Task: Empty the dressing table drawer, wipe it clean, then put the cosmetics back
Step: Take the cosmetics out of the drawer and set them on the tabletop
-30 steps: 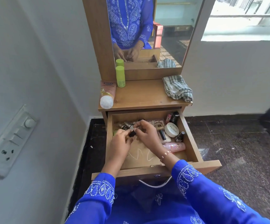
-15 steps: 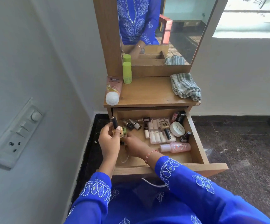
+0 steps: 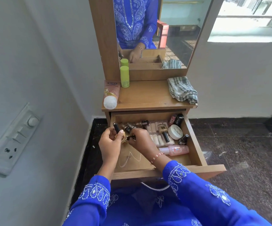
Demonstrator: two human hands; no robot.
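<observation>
The fingers [image 3: 115, 136] of the left hand [image 3: 110, 144] are curled around a small bundle of cosmetics: a black-capped stick [image 3: 116, 127] stands up out of the fist, and a gold-coloured bottle [image 3: 123, 137] shows under the thumb. The right hand [image 3: 140, 138] is just beside it, on its right; its fingertips pinch a thin dark item [image 3: 130, 137] that lies low near the drawer floor, with its long axis pointing toward the left hand. What this item is exactly, I cannot tell.

Taking the drawer [image 3: 197, 144] as landmark, both hands work at its left part, over the near-left floor where pale scribble marks [image 3: 128, 158] are visible. The left hand is the nearer one to the left wall of the drawer, so in my judgement the coming move is a short pass leftward, from right fingers into the left fist.

Toward the back-left lie several small brown bottles [image 3: 128, 127]. In the middle is a flat pack of pale tubes [image 3: 156, 132] with a gold bottle with black cap [image 3: 163, 132] on it. To the right are a round white jar [image 3: 175, 131] and a pink spray bottle [image 3: 175, 150] lying on its side, long axis left to right.

Above the drawer, on the bench [image 3: 148, 97], stand a green bottle [image 3: 124, 76], a pink tube [image 3: 111, 93] and a striped cloth [image 3: 182, 90]. The emptying seems only at its beginning.
</observation>
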